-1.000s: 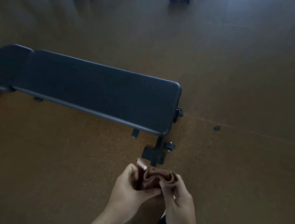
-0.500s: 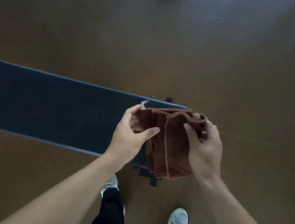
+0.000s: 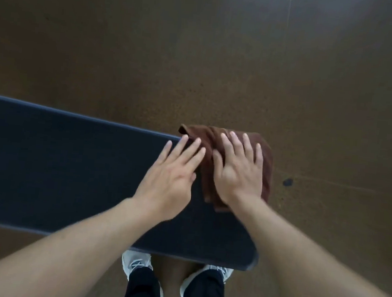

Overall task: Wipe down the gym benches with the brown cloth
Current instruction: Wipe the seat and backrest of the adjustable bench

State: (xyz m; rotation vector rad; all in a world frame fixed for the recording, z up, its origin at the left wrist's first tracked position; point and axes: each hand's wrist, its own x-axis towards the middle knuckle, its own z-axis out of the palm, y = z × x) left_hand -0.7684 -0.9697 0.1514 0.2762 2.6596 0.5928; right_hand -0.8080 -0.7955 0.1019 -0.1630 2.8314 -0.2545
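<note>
Right now your brown cloth [image 3: 241,138] lies bunched and folded on the right-hand end of the dark padded gym bench [image 3: 58,164], its far and right edges drooping past the pad's end over the brown floor [image 3: 198,53]. Your right hand [image 3: 238,173] rests flat on top of it, all 5 fingers [image 3: 232,137] spread wide and gripping nothing. Your left hand [image 3: 170,181] is just beside the cloth on the bare pad, fingers also splayed, its fingertips touching or nearly touching the cloth's left fold; motion blur makes that contact hard to confirm.

Expect the cloth to be light, soft and limp: it will crumple and slide under you rather than hold its shape. It needs no pinch. Keep a flat palm on its middle, where the layers are thickest, so downward pressure carries it along the vinyl-looking pad. The overhanging edge may drag or flip under, so gather it in before you sweep left. Your 2 white shoes [image 3: 135,264] stand just under the near edge.
</note>
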